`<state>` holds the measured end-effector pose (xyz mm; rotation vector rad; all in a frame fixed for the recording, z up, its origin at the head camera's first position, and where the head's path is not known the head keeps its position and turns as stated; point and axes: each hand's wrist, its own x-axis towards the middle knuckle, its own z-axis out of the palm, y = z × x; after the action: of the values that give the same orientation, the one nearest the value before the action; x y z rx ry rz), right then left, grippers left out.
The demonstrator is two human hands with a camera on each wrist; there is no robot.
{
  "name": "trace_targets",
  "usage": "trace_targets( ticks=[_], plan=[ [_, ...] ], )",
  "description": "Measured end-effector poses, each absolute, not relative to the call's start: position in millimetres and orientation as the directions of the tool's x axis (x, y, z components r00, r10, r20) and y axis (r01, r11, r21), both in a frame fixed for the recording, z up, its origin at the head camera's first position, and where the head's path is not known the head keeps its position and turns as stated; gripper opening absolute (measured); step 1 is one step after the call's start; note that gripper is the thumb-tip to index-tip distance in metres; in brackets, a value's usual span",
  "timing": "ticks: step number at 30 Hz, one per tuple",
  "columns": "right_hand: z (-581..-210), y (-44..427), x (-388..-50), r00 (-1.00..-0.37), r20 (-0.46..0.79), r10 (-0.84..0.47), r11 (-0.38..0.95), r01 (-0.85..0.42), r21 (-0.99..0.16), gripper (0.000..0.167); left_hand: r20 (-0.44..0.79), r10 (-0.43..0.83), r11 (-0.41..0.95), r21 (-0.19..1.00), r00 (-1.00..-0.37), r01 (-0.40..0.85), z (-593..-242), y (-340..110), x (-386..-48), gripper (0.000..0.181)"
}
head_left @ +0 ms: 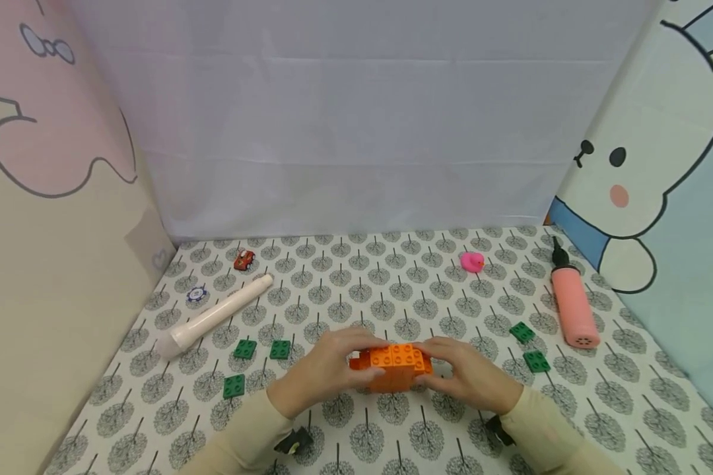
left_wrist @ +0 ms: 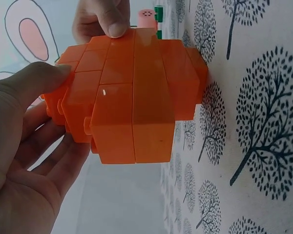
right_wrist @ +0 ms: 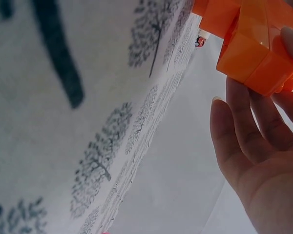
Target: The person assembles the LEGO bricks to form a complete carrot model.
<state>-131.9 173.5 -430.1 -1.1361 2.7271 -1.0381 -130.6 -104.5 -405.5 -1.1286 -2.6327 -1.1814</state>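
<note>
An orange block assembly (head_left: 392, 376) stands at the near middle of the table, studs facing up. My left hand (head_left: 333, 366) grips its left side, thumb on the near face and fingers behind. My right hand (head_left: 472, 376) holds the right end the same way. In the left wrist view the stepped orange blocks (left_wrist: 117, 92) reach the cloth at their narrow end, with the left thumb pressed on them. The right wrist view shows the orange blocks (right_wrist: 259, 48) against the right hand's fingers (right_wrist: 249, 122).
Green bricks (head_left: 234, 386) lie left, and others (head_left: 537, 361) right. Farther out are a white stick (head_left: 220, 315), a poker-like chip (head_left: 197, 293), a red toy car (head_left: 244, 259), a pink duck (head_left: 472, 262) and a pink pump (head_left: 574, 307). Fabric walls surround the table.
</note>
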Motion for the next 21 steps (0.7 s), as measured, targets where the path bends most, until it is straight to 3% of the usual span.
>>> trace_targets(
  ticks=[6,12,21],
  plan=[
    [-432.5,174.0,-130.4,-0.741,0.232,-0.630,0.514,-0.622,-0.590,0.049,0.297,0.583,0.477,0.628,-0.756,0.615,-406.1,-101.4,-126.6,0.040],
    [-433.4,174.6,-131.1,-0.734,0.242,-0.635,0.508,-0.632,-0.585,0.049,0.287,0.611,0.482,0.605,-0.738,0.634,-405.4,-101.6,-129.1,0.040],
    [-430.8,174.1,-132.0,-0.739,0.225,-0.635,0.527,-0.628,-0.572,0.051,0.257,0.555,0.587,0.552,-0.791,0.592,-410.3,-131.0,-121.9,0.060]
  ],
)
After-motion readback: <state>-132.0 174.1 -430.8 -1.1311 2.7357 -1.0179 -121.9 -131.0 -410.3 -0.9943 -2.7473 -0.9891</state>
